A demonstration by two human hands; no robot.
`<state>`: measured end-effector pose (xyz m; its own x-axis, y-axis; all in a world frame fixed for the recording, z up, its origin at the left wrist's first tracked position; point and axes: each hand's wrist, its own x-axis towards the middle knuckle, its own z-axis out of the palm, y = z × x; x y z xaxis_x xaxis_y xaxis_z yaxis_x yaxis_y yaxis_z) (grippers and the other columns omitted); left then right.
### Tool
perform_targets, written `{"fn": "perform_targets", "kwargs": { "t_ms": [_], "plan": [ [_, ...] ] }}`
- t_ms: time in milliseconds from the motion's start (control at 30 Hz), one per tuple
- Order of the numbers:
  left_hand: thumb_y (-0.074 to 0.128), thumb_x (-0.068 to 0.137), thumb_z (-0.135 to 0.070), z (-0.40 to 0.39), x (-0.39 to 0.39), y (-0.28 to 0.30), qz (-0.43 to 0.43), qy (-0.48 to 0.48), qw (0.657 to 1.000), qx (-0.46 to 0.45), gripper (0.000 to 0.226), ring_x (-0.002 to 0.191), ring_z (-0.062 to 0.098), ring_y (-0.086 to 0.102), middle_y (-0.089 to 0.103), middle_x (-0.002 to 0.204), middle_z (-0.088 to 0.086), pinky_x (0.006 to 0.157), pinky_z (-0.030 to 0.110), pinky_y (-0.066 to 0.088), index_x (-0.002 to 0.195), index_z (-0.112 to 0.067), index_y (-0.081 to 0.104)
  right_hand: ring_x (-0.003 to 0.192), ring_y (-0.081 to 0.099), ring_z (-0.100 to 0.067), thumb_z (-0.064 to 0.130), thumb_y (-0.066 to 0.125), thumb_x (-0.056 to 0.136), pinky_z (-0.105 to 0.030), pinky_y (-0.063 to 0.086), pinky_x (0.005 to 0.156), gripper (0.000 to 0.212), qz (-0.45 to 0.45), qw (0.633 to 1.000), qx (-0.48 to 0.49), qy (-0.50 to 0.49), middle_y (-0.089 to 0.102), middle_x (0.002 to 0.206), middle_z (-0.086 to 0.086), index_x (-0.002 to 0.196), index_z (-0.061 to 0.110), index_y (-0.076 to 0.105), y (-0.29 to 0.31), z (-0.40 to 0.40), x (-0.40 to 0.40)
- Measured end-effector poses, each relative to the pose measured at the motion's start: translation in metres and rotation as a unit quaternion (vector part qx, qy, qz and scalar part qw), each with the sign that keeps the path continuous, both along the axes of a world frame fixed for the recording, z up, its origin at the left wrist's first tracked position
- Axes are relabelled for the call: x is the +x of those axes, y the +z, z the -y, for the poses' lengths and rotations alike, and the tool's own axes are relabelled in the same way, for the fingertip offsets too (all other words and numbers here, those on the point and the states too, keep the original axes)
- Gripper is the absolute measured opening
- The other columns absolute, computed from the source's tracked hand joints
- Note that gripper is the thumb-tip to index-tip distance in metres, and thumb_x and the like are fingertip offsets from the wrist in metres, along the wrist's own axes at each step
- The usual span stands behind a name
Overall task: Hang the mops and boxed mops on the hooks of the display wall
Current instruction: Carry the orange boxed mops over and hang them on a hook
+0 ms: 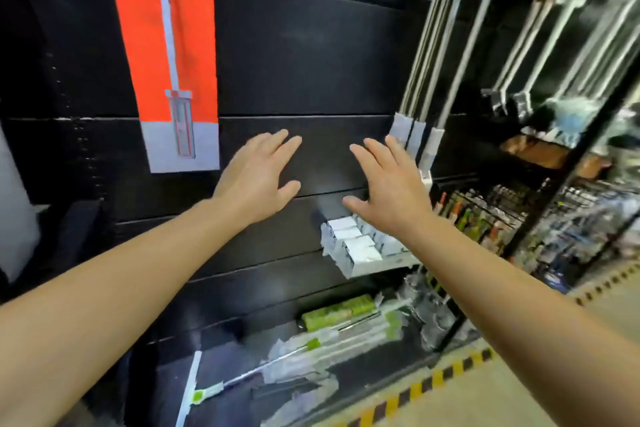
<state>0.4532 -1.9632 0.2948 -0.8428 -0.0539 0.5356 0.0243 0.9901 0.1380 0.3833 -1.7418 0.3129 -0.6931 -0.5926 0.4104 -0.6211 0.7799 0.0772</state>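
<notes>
On the floor at the display wall's (311,73) foot lie the wrapped mops (322,354); one orange boxed mop (162,55) already hangs. My left hand (256,180) and right hand (384,191) are spread, empty. Slippery wrap could slide when I grab.

Bare forearms, no sleeves — hands (258,180) ungloved, no rings.

- A black slatted wall panel (304,55) fills the far view, its horizontal grooves running left to right.
- A dark upright post (568,163) stands on the right.
- Beige floor (519,388) lies near right, edged by yellow-and-black striped tape (433,380).
- Light glares softly off the panel.
</notes>
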Motion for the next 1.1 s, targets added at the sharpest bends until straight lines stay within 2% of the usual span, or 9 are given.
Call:
{"fn": "perform_targets", "kwargs": {
  "t_ms": [133, 267, 400, 533, 633, 800, 1100],
  "plan": [
    [0.066, 0.091, -0.036, -0.101, 0.026, -0.053, 0.044, -0.086, 0.995, -0.02, 0.072, 0.143, 0.032, 0.033, 0.035, 0.158, 0.011, 0.119, 0.042, 0.022, 0.153, -0.015, 0.037, 0.153, 0.015, -0.029, 0.063, 0.056, 0.088, -0.044, 0.009, 0.125, 0.092, 0.045, 0.996, 0.033, -0.066, 0.024, 0.164, -0.008, 0.159, 0.017, 0.02, -0.064, -0.113, 0.051],
    [0.07, 0.088, -0.034, -0.212, 0.06, -0.1, 0.091, -0.186, 0.978, -0.021, 0.071, 0.14, 0.036, 0.038, 0.04, 0.154, 0.018, 0.118, 0.046, 0.028, 0.149, -0.008, 0.043, 0.149, 0.025, -0.033, 0.058, 0.065, 0.085, -0.046, 0.009, 0.126, 0.09, 0.09, 0.986, 0.008, -0.139, 0.034, 0.16, -0.012, 0.155, 0.013, 0.032, -0.123, -0.232, 0.128],
    [0.064, 0.092, -0.04, -0.324, 0.092, -0.14, 0.145, -0.279, 0.949, -0.024, 0.071, 0.144, 0.033, 0.032, 0.036, 0.157, 0.013, 0.119, 0.045, 0.025, 0.152, -0.013, 0.038, 0.151, 0.021, -0.031, 0.057, 0.068, 0.083, -0.042, 0.011, 0.125, 0.091, 0.158, 0.957, -0.016, -0.243, 0.032, 0.161, -0.008, 0.155, 0.015, 0.031, -0.172, -0.336, 0.216],
    [0.059, 0.093, -0.046, -0.436, 0.123, -0.168, 0.181, -0.369, 0.911, -0.031, 0.072, 0.146, 0.028, 0.028, 0.033, 0.159, 0.007, 0.121, 0.042, 0.022, 0.154, -0.018, 0.033, 0.155, 0.007, -0.031, 0.058, 0.063, 0.088, -0.044, 0.016, 0.123, 0.091, 0.221, 0.901, -0.065, -0.367, 0.016, 0.167, -0.002, 0.159, 0.023, 0.018, -0.205, -0.427, 0.305],
    [0.06, 0.094, -0.045, -0.515, 0.147, -0.184, 0.19, -0.45, 0.872, -0.038, 0.071, 0.145, 0.028, 0.03, 0.035, 0.158, 0.007, 0.119, 0.041, 0.021, 0.154, -0.018, 0.034, 0.155, 0.007, -0.03, 0.059, 0.06, 0.089, -0.044, 0.016, 0.124, 0.089, 0.235, 0.855, -0.09, -0.453, 0.015, 0.167, -0.001, 0.159, 0.025, 0.016, -0.221, -0.483, 0.364],
    [0.061, 0.094, -0.042, -0.638, 0.189, -0.205, 0.217, -0.566, 0.793, -0.056, 0.07, 0.144, 0.031, 0.031, 0.036, 0.158, 0.01, 0.12, 0.042, 0.024, 0.153, -0.016, 0.035, 0.155, 0.007, -0.03, 0.057, 0.062, 0.089, -0.044, 0.014, 0.125, 0.088, 0.241, 0.766, -0.145, -0.578, 0.018, 0.166, -0.002, 0.158, 0.023, 0.02, -0.24, -0.559, 0.456],
    [0.061, 0.094, -0.042, -0.858, 0.265, -0.223, 0.244, -0.732, 0.63, -0.086, 0.07, 0.143, 0.03, 0.031, 0.034, 0.159, 0.006, 0.117, 0.041, 0.029, 0.155, -0.021, 0.033, 0.154, 0.013, -0.03, 0.055, 0.064, 0.089, -0.04, 0.01, 0.124, 0.09, 0.225, 0.588, -0.198, -0.751, 0.022, 0.165, -0.008, 0.158, 0.016, 0.023, -0.258, -0.673, 0.589]
  ]
}}
